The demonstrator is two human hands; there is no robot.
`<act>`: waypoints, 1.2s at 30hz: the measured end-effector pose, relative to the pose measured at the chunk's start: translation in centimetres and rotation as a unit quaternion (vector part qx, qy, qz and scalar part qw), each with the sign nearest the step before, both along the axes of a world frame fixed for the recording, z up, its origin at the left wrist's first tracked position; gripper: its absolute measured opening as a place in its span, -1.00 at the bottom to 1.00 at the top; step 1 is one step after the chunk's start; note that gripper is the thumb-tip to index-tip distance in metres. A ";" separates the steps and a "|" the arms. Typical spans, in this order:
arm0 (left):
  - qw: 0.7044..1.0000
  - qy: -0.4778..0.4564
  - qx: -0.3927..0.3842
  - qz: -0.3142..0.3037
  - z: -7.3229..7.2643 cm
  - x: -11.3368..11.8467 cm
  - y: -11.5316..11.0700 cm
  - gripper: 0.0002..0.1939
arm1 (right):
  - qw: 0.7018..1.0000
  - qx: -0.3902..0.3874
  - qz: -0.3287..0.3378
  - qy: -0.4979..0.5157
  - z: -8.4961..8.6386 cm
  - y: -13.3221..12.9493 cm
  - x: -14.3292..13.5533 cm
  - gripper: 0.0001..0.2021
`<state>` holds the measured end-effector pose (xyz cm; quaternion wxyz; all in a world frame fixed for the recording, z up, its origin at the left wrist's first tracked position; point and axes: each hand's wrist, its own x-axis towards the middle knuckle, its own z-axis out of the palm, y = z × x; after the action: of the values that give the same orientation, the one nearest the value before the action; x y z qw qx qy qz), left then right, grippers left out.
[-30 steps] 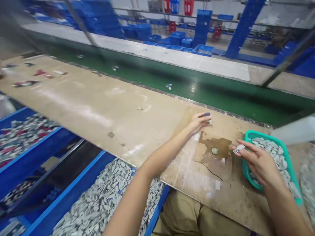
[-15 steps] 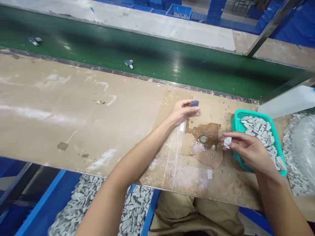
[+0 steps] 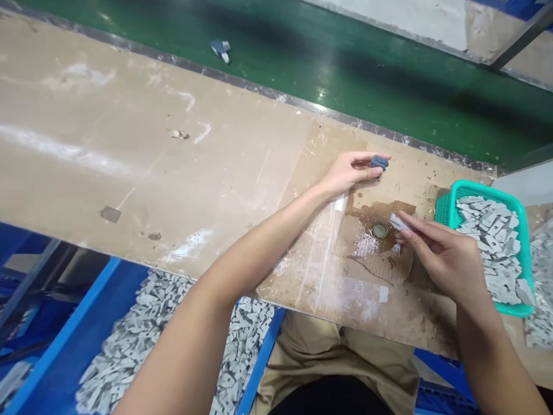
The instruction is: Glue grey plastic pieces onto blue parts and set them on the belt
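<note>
My left hand (image 3: 352,172) is closed on a small dark blue plastic part (image 3: 379,163), held between thumb and fingertips above the cardboard. In my right hand (image 3: 444,253) is a small light grey plastic part (image 3: 398,223), pinched by thumb and forefinger. That grey part is just right of a small round wet cap (image 3: 379,231), which sits in a dark wet patch of cardboard (image 3: 404,208). Beside my right hand stands a green basket (image 3: 527,253) filled with grey parts (image 3: 492,230).
A green conveyor belt (image 3: 276,52) runs along the far side of the bench, carrying a blue and grey part (image 3: 220,51). Below the bench at left, a blue bin (image 3: 64,346) holds many grey parts. A bag of parts (image 3: 540,276) lies beyond the basket.
The view has shifted down and right. My left hand has turned the blue part in its fingers. My right hand has brought the grey part closer to the round cap, away from the basket.
</note>
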<state>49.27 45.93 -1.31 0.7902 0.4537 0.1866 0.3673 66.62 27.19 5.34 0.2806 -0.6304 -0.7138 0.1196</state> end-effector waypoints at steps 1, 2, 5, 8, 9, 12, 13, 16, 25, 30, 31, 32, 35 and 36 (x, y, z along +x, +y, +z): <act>1.000 0.002 0.000 -0.001 -0.1 0.0 0.0 -0.58 | 1.000 0.001 -0.006 -0.014 -0.1 -0.1 -0.2 -0.74; 1.000 0.006 0.003 -0.001 -0.1 0.1 0.0 -0.58 | 1.000 0.003 -0.010 -0.029 -0.2 -0.1 -0.4 -0.76; 1.000 0.015 0.011 0.001 -0.2 0.2 0.2 -0.60 | 0.998 0.020 -0.002 -0.066 -0.1 -0.2 -0.9 -0.82; 1.000 0.021 0.008 0.002 0.0 0.1 0.1 -0.65 | 0.997 0.024 0.011 -0.076 0.1 -0.2 -1.3 -0.82; 1.000 0.026 0.007 0.003 0.1 0.1 0.1 -0.66 | 0.997 0.017 0.017 -0.074 0.2 -0.2 -1.4 -0.81; 0.999 0.034 0.004 0.007 0.7 -0.1 -0.1 -0.64 | 0.997 -0.004 0.035 -0.065 0.2 -0.2 -1.5 -0.77; 0.999 0.035 0.001 0.008 1.0 -0.1 -0.2 -0.63 | 0.997 -0.005 0.038 -0.066 0.2 -0.3 -1.6 -0.76; 0.999 0.045 -0.011 0.012 1.5 -0.1 -0.3 -0.61 | 0.997 -0.004 0.044 -0.066 0.2 -0.3 -1.7 -0.73; 0.999 0.050 0.015 0.012 1.6 0.0 -0.3 -0.62 | 0.996 -0.016 0.058 -0.066 0.4 -0.2 -1.7 -0.73; 0.996 0.081 0.015 0.017 1.8 0.1 -0.4 -0.61 | 0.995 -0.015 0.061 -0.076 0.3 -0.1 -1.6 -0.78; 0.997 0.078 0.014 0.016 1.7 0.1 -0.4 -0.61 | 0.995 -0.014 0.060 -0.075 0.3 -0.1 -1.7 -0.78; 0.997 0.074 0.012 0.017 1.7 0.1 -0.4 -0.63 | 0.996 -0.016 0.056 -0.071 0.4 -0.2 -1.7 -0.76; 0.997 0.072 0.005 0.019 1.4 0.3 -0.4 -0.71 | 0.999 0.000 0.021 -0.046 0.6 -0.5 -1.8 -0.65; 0.997 0.074 0.006 0.018 1.3 0.3 -0.3 -0.74 | 0.999 0.013 0.009 -0.040 0.6 -0.6 -1.8 -0.59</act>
<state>49.60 45.62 0.01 0.7647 0.4814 0.2503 0.3477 64.81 26.63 5.98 0.2586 -0.6247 -0.7316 0.0872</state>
